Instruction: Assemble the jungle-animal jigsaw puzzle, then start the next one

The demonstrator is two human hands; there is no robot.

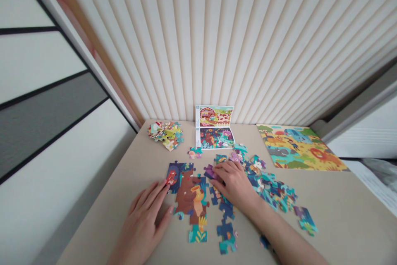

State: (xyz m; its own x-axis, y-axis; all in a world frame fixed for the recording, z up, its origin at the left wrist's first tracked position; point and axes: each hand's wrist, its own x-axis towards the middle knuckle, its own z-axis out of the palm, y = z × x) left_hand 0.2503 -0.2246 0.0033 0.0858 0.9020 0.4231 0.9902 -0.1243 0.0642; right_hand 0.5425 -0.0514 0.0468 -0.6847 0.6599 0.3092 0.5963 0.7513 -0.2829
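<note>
left hand (145, 219) flat, fingers spread, steadying joined bear section (190, 194). right hand (234, 182) at its 3 o'clock, fingertips pinching purple piece (211, 172). risk: sideways push splits joined section; sleeveless forearm may drag loose pieces (273, 190).

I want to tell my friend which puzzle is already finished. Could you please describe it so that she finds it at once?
Start at the beige table and look at its far right corner, near the ribbed wall. The finished puzzle lies flat there, apart from the loose pieces by the right hand. Only this one is a complete rectangle, mostly yellow and green, with animals.
</note>
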